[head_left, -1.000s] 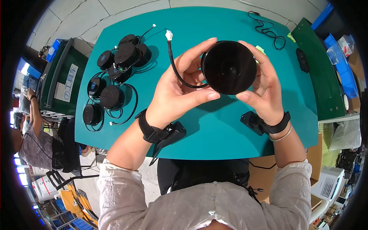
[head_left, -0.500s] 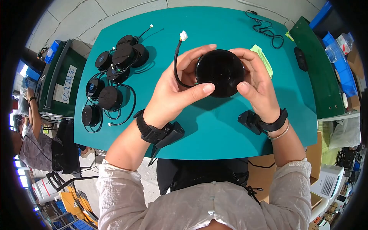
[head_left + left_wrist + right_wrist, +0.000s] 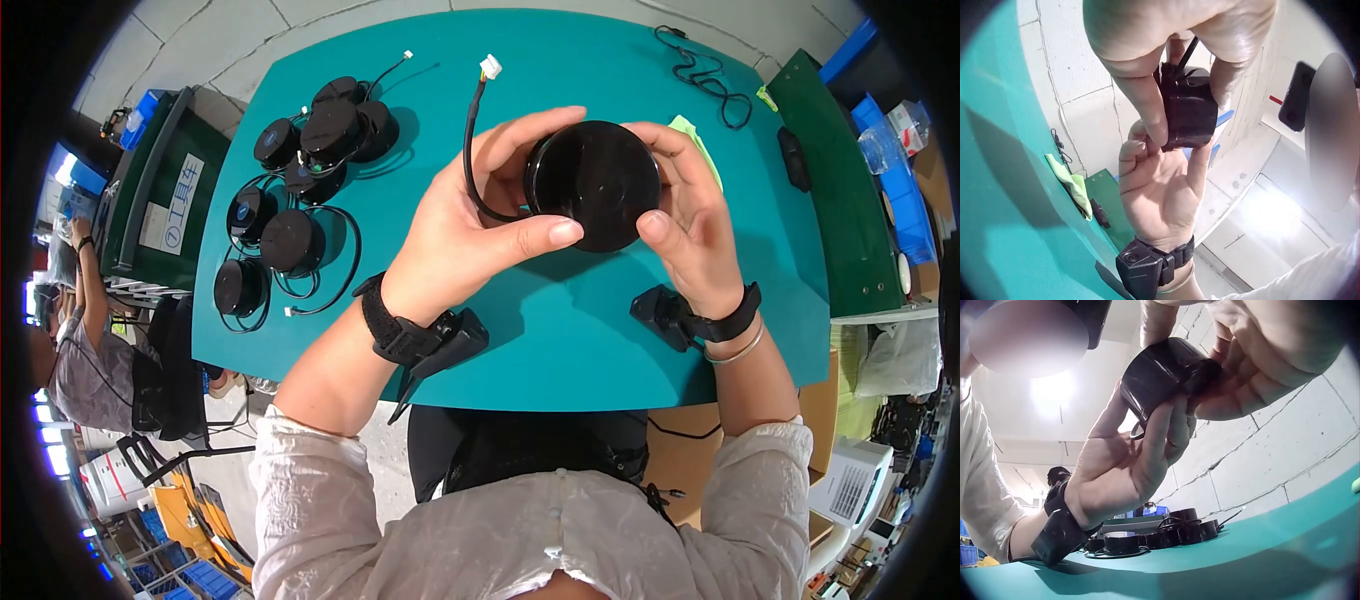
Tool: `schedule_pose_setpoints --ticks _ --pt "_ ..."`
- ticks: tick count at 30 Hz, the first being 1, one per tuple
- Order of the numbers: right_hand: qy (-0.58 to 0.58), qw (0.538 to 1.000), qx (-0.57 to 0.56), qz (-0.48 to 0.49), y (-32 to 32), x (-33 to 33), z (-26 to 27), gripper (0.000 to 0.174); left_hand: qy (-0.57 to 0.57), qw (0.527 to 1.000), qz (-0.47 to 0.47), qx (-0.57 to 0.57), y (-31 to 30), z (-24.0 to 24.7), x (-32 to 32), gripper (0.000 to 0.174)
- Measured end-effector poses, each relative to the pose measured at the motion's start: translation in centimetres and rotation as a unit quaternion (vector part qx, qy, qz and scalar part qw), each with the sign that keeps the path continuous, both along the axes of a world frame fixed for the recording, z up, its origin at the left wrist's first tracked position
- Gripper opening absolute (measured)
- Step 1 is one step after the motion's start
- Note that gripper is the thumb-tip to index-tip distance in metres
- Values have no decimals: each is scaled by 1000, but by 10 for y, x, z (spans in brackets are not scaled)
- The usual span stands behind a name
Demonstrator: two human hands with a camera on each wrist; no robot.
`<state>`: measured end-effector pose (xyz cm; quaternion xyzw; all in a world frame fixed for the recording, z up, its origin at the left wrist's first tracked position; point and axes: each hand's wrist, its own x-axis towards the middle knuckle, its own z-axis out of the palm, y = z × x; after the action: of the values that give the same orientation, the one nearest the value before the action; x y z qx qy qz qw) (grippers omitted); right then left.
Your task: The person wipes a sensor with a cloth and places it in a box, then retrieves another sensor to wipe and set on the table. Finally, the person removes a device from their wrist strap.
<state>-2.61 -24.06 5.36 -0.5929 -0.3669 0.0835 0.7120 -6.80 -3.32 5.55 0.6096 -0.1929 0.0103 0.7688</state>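
Note:
Both hands hold a glossy black round device (image 3: 603,180) above the table, its flat face turned up toward the head camera. The left hand (image 3: 465,225) grips its left side, thumb at the lower rim and fingers around the back. On the right side, the right hand (image 3: 697,215) holds it between thumb and fingers. A short black cable (image 3: 470,150) leaves the device by the left hand and rises to a white connector (image 3: 490,67). The left wrist view shows the device's dark side wall (image 3: 1192,112) between both hands; the right wrist view shows its shiny curved side (image 3: 1154,378).
Several similar black round devices (image 3: 292,243) with cables lie on the left of the green table (image 3: 560,350), some stacked. A light green cloth (image 3: 702,150), a coiled black cable (image 3: 700,75) and a dark object (image 3: 793,158) lie at the right. Another person (image 3: 95,370) sits far left.
The device first drew away from the head camera and tilted, then came slightly back up. Its cable and white connector swung up and to the right. Both hands kept hold.

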Motion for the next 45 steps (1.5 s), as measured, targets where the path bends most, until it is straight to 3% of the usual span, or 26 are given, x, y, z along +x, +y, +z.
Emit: schedule_pose_setpoints --ticks 2,5,8,10,13,15,17,19,21,28,36,45 --pt "-5 1000 0 -4 0 0 -1 56 -14 1000 3 5 2 -2 0 78" --pt "-50 998 -8 -34 -2 2 -4 52 46 990 31 -131 3 -2 0 62" --pt "-38 999 -2 6 -6 5 -5 48 84 985 58 -142 10 6 3 55" --pt "40 999 -4 0 -3 1 -1 45 65 988 79 -114 10 4 4 48" --pt "68 996 -49 -10 -2 -3 4 46 68 992 72 -81 10 -1 4 43" --pt "75 994 -82 4 -6 -2 10 47 43 996 52 52 14 -4 5 46" --pt "83 990 -108 25 -3 -2 9 48 52 997 47 35 14 -4 5 48" --pt "98 993 -57 15 1 -1 4 51 58 997 41 21 13 -3 5 49" --pt "93 995 -44 14 2 -1 2 50 60 996 56 -39 8 -3 4 38" --pt "114 993 -22 16 -1 1 1 50 58 997 33 -50 9 -2 4 43" --pt "137 990 28 0 0 1 1 53 2 999 -13 -39 6 -1 4 69" --pt "105 994 14 25 -1 -2 4 58 24 998 -20 -61 6 0 5 75"
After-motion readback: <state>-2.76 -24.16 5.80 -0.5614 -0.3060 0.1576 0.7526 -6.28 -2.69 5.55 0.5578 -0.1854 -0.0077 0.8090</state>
